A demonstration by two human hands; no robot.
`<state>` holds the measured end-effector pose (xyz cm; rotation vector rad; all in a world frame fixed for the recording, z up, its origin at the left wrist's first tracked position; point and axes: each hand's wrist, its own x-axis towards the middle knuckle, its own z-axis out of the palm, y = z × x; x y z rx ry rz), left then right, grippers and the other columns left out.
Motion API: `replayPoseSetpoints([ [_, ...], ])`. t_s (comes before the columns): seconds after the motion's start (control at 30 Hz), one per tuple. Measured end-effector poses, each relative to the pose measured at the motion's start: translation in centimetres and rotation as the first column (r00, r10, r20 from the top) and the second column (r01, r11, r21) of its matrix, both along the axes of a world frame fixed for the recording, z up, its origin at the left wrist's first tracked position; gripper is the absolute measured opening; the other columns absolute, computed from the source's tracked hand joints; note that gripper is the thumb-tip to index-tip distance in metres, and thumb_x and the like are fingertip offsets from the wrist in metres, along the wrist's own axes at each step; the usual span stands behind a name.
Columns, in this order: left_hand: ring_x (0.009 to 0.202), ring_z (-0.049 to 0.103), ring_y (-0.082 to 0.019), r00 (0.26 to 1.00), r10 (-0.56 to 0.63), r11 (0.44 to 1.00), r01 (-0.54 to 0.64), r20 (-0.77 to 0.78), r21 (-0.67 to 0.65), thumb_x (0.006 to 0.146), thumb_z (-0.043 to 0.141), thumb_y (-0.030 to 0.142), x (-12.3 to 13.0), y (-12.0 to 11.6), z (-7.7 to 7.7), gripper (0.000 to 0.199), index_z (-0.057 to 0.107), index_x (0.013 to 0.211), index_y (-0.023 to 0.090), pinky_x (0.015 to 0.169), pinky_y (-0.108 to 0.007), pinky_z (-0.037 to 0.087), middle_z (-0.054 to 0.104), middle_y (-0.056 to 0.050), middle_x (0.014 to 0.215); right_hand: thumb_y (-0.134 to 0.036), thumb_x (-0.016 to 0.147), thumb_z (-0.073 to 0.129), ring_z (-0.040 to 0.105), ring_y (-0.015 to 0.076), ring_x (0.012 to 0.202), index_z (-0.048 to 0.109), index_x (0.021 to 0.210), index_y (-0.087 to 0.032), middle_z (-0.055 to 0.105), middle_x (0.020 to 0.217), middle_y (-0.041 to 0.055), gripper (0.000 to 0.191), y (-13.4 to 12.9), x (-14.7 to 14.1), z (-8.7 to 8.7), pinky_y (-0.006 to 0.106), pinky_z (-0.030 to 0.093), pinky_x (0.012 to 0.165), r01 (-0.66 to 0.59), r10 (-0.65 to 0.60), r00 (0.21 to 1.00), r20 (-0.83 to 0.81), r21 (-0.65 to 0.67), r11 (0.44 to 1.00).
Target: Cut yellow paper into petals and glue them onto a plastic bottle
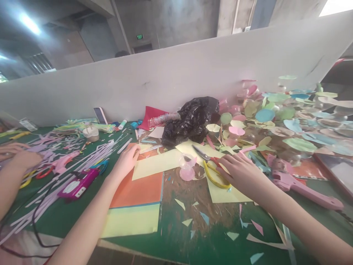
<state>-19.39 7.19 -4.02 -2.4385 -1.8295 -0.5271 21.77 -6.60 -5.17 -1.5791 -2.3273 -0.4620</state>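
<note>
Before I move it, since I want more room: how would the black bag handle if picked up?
The black bag is probably floppy, as its thin film is deeply crumpled. Its glossy sheen suggests it may be slippery. Weight is uncertain: any contents are hidden.

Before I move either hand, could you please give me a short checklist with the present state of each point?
1. Left hand on the cream paper: ok.
2. Scissors gripped firmly by the right hand: cannot tell; the fingers cover part of the handles.
3. Scissor blades apart from the left hand: ok.
4. Small plastic cup apart from both hands: ok.
5. Table free of loose scraps: not ok.
6. Pink glue gun cool: cannot tell.
</note>
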Motion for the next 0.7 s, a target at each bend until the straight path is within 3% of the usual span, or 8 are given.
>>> replayPoseSetpoints([
  [0.13,0.092,0.068,-0.031,0.985,0.121,0.993,-0.122,-0.124,0.0,0.094,0.027,0.023,0.4,-1.0,0.6,0.038,0.052,0.123,0.021,0.07,-0.034,0.046,0.068,-0.014,0.109,-0.03,0.104,0.027,0.063,0.0261,0.088,0.068,0.107,-0.017,0.069,0.095,0.0128,0.043,0.1,0.2,-0.2,0.041,0.046,0.082,0.005,-0.005,0.999,0.051,-0.002,1.0],
  [0.23,0.097,0.068,-0.034,0.954,0.187,0.982,-0.173,-0.236,0.08,0.088,0.025,0.009,0.8,-1.6,1.0,0.05,0.051,0.131,0.018,0.069,-0.037,0.047,0.065,-0.018,0.121,-0.03,0.104,0.027,0.063,0.0277,0.09,0.068,0.11,-0.015,0.069,0.098,0.0146,0.044,0.1,0.2,-0.2,0.042,0.046,0.083,0.009,-0.008,0.998,0.063,-0.018,1.0],
  [0.3,0.099,0.067,-0.036,0.944,0.199,0.98,-0.191,-0.264,0.059,0.086,0.026,0.006,1.1,-1.7,1.0,0.054,0.052,0.131,0.016,0.072,-0.039,0.048,0.065,-0.021,0.121,-0.028,0.104,0.027,0.062,0.0293,0.091,0.067,0.112,-0.014,0.069,0.099,0.0163,0.043,0.0,0.2,-0.1,0.043,0.046,0.082,0.01,-0.007,0.997,0.074,-0.038,0.999],
  [0.37,0.101,0.067,-0.037,0.947,0.184,0.981,-0.194,-0.262,-0.016,0.088,0.027,0.01,1.3,-1.5,0.8,0.05,0.054,0.129,0.015,0.074,-0.04,0.049,0.067,-0.022,0.117,-0.025,0.103,0.029,0.062,0.0305,0.092,0.068,0.112,-0.013,0.069,0.099,0.017,0.042,0.0,0.1,0.0,0.043,0.045,0.082,0.021,-0.015,0.996,0.087,-0.06,0.998],
  [0.53,0.115,0.063,-0.033,0.983,0.103,0.982,-0.125,-0.153,-0.14,0.096,0.029,0.043,0.8,-0.4,-0.2,0.048,0.063,0.121,0.021,0.089,-0.038,0.05,0.069,-0.014,0.123,-0.031,0.102,0.038,0.063,0.0309,0.092,0.069,0.106,-0.013,0.069,0.094,0.0161,0.036,0.3,-0.3,-0.1,0.041,0.045,0.08,0.104,-0.097,0.992,0.081,-0.089,0.991],
  [0.7,0.13,0.054,-0.03,0.999,0.031,0.985,-0.038,-0.045,-0.169,0.096,0.026,0.046,-0.3,0.4,-0.6,0.057,0.064,0.127,0.017,0.103,-0.04,0.045,0.062,-0.013,0.137,-0.045,0.097,0.051,0.063,0.0313,0.095,0.069,0.097,-0.013,0.069,0.096,0.015,0.037,0.4,-0.9,0.2,0.038,0.045,0.079,0.23,-0.225,0.973,0.053,-0.151,0.961],
])
